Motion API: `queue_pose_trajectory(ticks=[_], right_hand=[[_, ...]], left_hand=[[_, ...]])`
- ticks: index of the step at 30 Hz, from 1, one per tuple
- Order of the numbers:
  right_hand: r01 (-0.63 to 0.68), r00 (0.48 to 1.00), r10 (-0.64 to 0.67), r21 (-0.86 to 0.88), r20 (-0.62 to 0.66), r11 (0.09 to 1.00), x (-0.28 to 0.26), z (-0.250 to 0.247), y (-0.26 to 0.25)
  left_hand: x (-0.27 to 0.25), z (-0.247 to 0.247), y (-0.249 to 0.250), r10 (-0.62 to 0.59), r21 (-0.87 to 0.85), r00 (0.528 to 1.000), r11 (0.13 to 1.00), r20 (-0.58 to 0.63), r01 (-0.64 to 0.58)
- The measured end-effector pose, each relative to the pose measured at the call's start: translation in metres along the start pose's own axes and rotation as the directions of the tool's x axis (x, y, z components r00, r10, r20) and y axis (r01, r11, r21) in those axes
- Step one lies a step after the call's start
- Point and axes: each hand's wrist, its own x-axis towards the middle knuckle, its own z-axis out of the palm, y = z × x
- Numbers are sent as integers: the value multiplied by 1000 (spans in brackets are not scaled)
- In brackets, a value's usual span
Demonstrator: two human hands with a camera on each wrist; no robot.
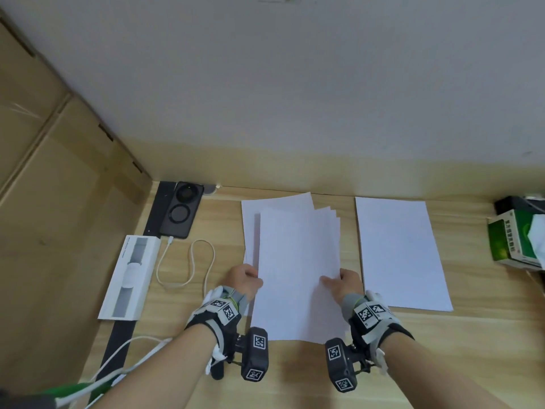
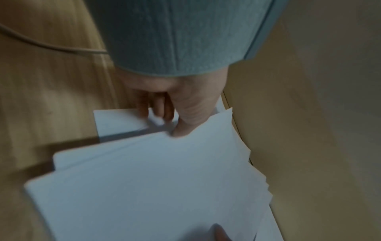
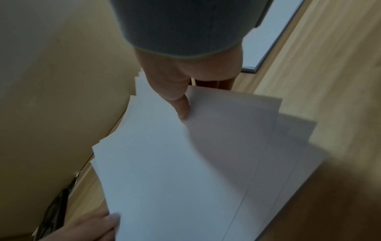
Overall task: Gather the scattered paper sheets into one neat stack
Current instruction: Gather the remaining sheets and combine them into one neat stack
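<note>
- Cardboard boxes wall in the desk's left side, around 9 o'clock in the head view, so the working room lies toward the centre and right.
- Next along, at about 8 o'clock, a white watch-band box lies flat, with a dark phone behind it and a looped white cable beside it; all three sit clear of the sheets, likely pushed aside.
- At 7 o'clock from centre, the left hand is clamped on the left edge of the gathered sheets; the left wrist view shows the thumb on top and curled fingers underneath, a pinch that probably keeps the bundle from sliding.
- Dead centre, toward 6 o'clock, that bundle is fanned: its far corners step out unevenly, and at least one sheet shows behind it to the left. I judge it is gripped from both sides so the edges can be squared.
- At 5 o'clock, the right hand is closed on the bundle's right edge, thumb pressing the top sheet, fingers hidden below.
- Just right of it, at 4 o'clock, a single sheet lies flat on the wooden desk, apart from the bundle and not yet collected.
- Far right, at 3 o'clock, a green-and-white carton sits at the desk's edge, well apart from the paper.
</note>
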Motion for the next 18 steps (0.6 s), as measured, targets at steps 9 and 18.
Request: queue_pose_trajectory(ticks=[9,18], right_hand=[[40,996,-44,43,84,998,11,21,-9],[157,982,-169,138,87,978,-16,-5,-23]], left_hand=[[14,4,11,-84,-145,996,986,-31,79],[-7,-24,25,90,-301,996,950,14,-81]])
